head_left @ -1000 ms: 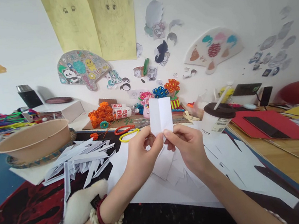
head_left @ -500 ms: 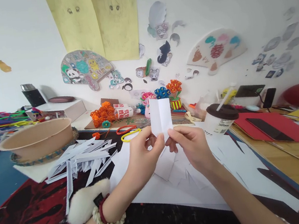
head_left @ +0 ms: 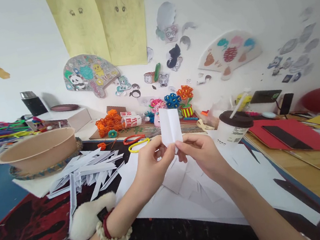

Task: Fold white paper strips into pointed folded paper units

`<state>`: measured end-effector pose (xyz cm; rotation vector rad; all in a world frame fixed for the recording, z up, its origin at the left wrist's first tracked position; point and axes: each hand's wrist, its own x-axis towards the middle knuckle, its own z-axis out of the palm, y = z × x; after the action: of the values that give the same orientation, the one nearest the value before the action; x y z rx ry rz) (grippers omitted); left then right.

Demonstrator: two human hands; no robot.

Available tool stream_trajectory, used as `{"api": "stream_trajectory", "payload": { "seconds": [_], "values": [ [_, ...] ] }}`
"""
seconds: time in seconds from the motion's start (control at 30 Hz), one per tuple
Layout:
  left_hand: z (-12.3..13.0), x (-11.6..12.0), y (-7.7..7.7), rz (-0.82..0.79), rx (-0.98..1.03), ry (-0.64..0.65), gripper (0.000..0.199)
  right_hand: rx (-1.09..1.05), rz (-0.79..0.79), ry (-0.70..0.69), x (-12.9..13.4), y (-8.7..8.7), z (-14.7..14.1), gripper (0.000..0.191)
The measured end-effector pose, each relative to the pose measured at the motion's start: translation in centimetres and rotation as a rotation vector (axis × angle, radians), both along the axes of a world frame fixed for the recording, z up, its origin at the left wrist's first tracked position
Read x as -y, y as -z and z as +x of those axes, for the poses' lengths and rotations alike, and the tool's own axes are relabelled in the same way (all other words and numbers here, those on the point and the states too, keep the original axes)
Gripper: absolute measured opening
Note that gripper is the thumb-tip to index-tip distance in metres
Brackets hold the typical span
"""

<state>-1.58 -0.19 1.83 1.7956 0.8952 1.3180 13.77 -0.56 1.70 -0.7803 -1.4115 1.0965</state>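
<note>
A small piece of white paper [head_left: 170, 124] with a crease down its middle stands upright between my two hands. My left hand [head_left: 155, 162] pinches its lower left edge between thumb and fingers. At the lower right edge, my right hand [head_left: 202, 153] grips it the same way, the two thumbs close together. Below them lie loose white paper sheets [head_left: 160, 205] and smaller cut pieces [head_left: 175, 175]. Folded paper strips [head_left: 95, 167] are heaped to the left of my left hand.
A beige basin [head_left: 37, 151] stands at the left. Yellow-handled scissors [head_left: 139, 144] lie behind the paper. To the right is a lidded cup [head_left: 234, 127] with a straw, beside red folders [head_left: 296, 136] and a dark phone [head_left: 286, 138]. Orange craft flowers [head_left: 109, 123] sit farther back.
My right hand has shifted slightly left, bringing its thumb nearer the left one at the paper's lower edge. The paper looks a little narrower. The whole view has moved slightly.
</note>
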Motion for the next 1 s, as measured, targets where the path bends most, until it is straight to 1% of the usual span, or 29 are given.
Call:
{"api": "stream_trajectory", "payload": {
  "seconds": [0.1,0.27,0.37,0.7,0.87,1.0],
  "values": [
    [-0.1,-0.1,-0.2,-0.007,-0.007,0.015,0.019,-0.009,0.008,0.012,0.0,0.0,0.1,0.014],
    [-0.3,-0.1,-0.8,-0.042,-0.014,0.054,0.02,-0.031,0.033,0.096,0.2,0.0,0.2,0.011],
    [-0.4,0.0,-1.1,-0.061,-0.015,0.086,0.021,-0.042,0.034,0.112,0.3,-0.1,0.2,0.01],
    [-1.0,-0.2,-1.2,-0.13,0.015,0.203,0.02,-0.048,-0.018,0.025,0.3,-0.3,0.4,0.011],
    [-1.0,-0.1,-1.5,-0.134,0.022,0.221,0.018,-0.032,-0.043,0.008,0.4,-0.5,0.6,0.012],
    [-1.0,-0.1,-1.4,-0.121,-0.048,0.197,0.022,-0.026,-0.051,0.023,0.4,-0.5,0.5,0.011]
  ]
}}
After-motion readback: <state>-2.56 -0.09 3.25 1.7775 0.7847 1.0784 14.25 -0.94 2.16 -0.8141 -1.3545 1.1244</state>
